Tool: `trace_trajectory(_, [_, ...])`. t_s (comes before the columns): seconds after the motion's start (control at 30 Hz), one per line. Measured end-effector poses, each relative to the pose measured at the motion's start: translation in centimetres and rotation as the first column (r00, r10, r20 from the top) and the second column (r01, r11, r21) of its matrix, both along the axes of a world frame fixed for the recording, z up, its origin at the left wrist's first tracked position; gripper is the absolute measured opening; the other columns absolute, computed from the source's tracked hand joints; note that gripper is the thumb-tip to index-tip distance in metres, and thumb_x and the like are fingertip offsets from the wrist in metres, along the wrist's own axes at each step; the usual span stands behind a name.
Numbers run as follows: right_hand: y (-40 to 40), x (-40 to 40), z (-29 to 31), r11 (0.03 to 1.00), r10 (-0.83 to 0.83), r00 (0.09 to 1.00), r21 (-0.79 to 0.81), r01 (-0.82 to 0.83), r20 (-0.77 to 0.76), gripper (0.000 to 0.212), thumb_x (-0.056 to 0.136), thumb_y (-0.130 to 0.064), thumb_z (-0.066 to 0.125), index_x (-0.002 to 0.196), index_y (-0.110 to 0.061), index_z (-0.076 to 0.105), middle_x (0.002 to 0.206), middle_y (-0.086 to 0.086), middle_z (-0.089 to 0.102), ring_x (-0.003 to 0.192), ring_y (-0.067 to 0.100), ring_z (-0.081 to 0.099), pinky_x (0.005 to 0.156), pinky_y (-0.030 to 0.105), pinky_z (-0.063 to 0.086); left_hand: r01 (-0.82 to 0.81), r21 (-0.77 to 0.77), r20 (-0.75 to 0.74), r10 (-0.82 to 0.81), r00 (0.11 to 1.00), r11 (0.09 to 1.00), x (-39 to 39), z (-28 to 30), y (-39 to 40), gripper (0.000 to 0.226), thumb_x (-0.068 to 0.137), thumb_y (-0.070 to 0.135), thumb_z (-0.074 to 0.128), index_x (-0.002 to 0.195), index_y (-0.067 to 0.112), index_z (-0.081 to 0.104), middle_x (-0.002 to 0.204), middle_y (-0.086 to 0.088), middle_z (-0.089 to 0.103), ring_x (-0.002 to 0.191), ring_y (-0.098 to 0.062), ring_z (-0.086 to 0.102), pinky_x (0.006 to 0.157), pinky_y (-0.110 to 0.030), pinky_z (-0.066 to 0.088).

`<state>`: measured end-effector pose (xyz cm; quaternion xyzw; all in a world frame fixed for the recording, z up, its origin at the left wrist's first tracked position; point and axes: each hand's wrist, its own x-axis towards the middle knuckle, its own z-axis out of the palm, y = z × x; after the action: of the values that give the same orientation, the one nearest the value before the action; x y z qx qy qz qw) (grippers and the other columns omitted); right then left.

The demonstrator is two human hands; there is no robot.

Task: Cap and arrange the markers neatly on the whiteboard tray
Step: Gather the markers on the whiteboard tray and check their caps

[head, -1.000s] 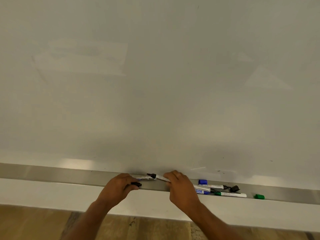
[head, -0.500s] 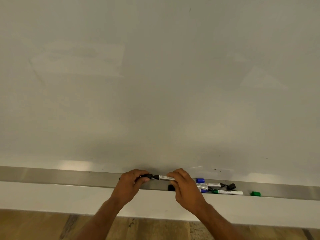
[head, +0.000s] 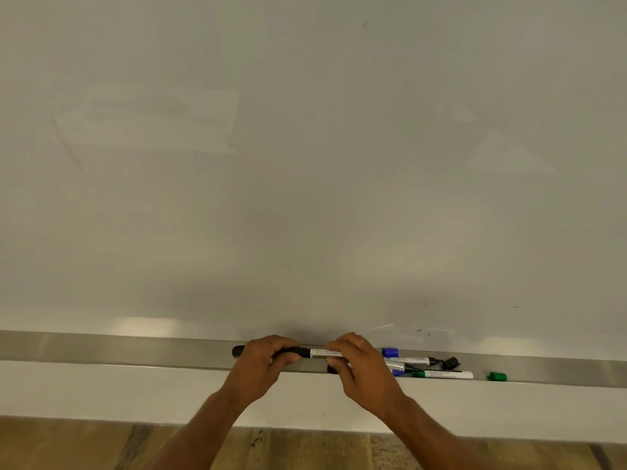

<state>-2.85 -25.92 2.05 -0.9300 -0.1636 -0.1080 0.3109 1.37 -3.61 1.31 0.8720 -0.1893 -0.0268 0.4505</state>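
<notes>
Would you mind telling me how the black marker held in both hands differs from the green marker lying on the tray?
The black marker is gripped by the left hand and right hand; the green marker lies untouched on the metal tray. The black marker's tip sits in its cap at the left hand; the green marker is uncapped, its green cap lying apart to the right. Both have white barrels and lie roughly along the tray.

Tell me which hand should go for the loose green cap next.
Probably the right hand. The green cap lies on the tray to its right, past the uncapped green marker. The left hand sits farther away and would have to cross over.
</notes>
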Motion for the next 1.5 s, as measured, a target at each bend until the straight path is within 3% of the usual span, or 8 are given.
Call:
trace_trajectory(0.13, [0.3,0.2,0.2,0.998,-0.04,0.999,0.051,0.042,-0.029,0.02,0.093,-0.023,0.056,0.11,-0.02,0.066,0.102,0.001,0.067,0.09,0.011,0.059,0.083,0.024,0.052,-0.021,-0.026,0.01,0.021,1.0,0.999,0.0,0.2,-0.5,0.042,0.084,0.012,0.069,0.086,0.054,0.065,0.081,0.021,0.069,0.08,-0.002,0.062,0.068,-0.011,0.047])
trace_trajectory(0.27, [0.4,0.5,0.7,0.994,-0.066,0.996,0.087,0.072,-0.065,0.018,0.092,-0.021,0.058,0.106,-0.021,0.068,0.095,0.003,0.069,0.081,0.011,0.061,0.077,0.023,0.052,-0.037,0.006,0.036,0.036,0.999,0.999,0.5,0.9,-0.8,0.026,0.083,0.013,0.071,0.091,0.037,0.071,0.074,0.027,0.066,0.078,0.001,0.062,0.067,-0.007,0.045])
trace_trajectory(0.6, [-0.2,2.0,2.3,1.0,0.022,0.991,0.015,-0.02,-0.132,0.015,0.092,-0.028,0.057,0.093,-0.021,0.071,0.081,0.001,0.069,0.072,0.012,0.058,0.069,0.027,0.05,-0.041,-0.027,0.067,0.042,0.997,0.999,-0.2,0.7,-0.8,0.021,0.084,0.01,0.069,0.096,0.027,0.073,0.084,0.014,0.07,0.081,-0.003,0.062,0.067,-0.01,0.046])
trace_trajectory(0.8, [-0.6,2.2,1.9,0.997,0.066,0.977,0.043,-0.059,-0.202,0.016,0.092,-0.031,0.059,0.1,-0.022,0.069,0.088,0.001,0.068,0.078,0.013,0.059,0.073,0.03,0.052,-0.095,0.01,0.078,0.094,0.993,0.995,-0.6,0.0,-1.0,0.019,0.085,0.015,0.069,0.101,0.025,0.072,0.091,0.013,0.071,0.084,0.001,0.062,0.075,-0.003,0.043])
trace_trajectory(0.93, [-1.9,1.7,0.9,0.999,-0.012,0.983,0.032,0.018,-0.181,0.03,0.09,-0.036,0.062,0.117,-0.023,0.063,0.111,-0.002,0.067,0.102,0.012,0.056,0.09,0.028,0.048,-0.131,0.083,0.11,0.121,0.986,0.988,-0.1,-0.3,0.1,0.019,0.085,0.017,0.069,0.099,0.03,0.072,0.089,0.018,0.071,0.078,0.004,0.061,0.072,-0.002,0.042])
trace_trajectory(1.13, [-6.7,0.9,-0.1,0.981,-0.112,0.986,-0.17,0.09,-0.126,0.026,0.09,-0.012,0.061,0.116,-0.014,0.065,0.112,0.007,0.07,0.105,0.024,0.06,0.091,0.027,0.044,-0.216,0.192,0.146,0.19,0.971,0.957,-0.1,-1.7,3.3,0.022,0.085,0.011,0.068,0.1,0.026,0.074,0.084,0.008,0.075,0.071,-0.007,0.064,0.068,-0.009,0.044])
trace_trajectory(1.3, [-8.3,0.7,-0.5,0.91,-0.128,0.969,-0.414,0.03,-0.21,0.019,0.091,-0.017,0.053,0.106,-0.023,0.064,0.102,0.001,0.07,0.096,0.021,0.059,0.082,0.031,0.047,-0.21,0.248,0.189,0.165,0.968,0.946,-0.5,-2.9,4.2,0.021,0.084,0.01,0.07,0.1,0.022,0.074,0.084,0.005,0.075,0.075,-0.015,0.067,0.069,-0.021,0.049])
trace_trajectory(1.5, [-7.9,1.0,-1.3,0.855,-0.104,0.972,-0.519,-0.022,-0.213,0.03,0.091,-0.021,0.051,0.121,-0.025,0.057,0.115,0.001,0.067,0.107,0.021,0.053,0.092,0.034,0.04,-0.202,0.287,0.241,0.133,0.961,0.936,-0.3,-3.6,4.2,0.023,0.075,0.007,0.078,0.094,0.019,0.075,0.085,0.002,0.075,0.076,-0.018,0.067,0.07,-0.023,0.051])
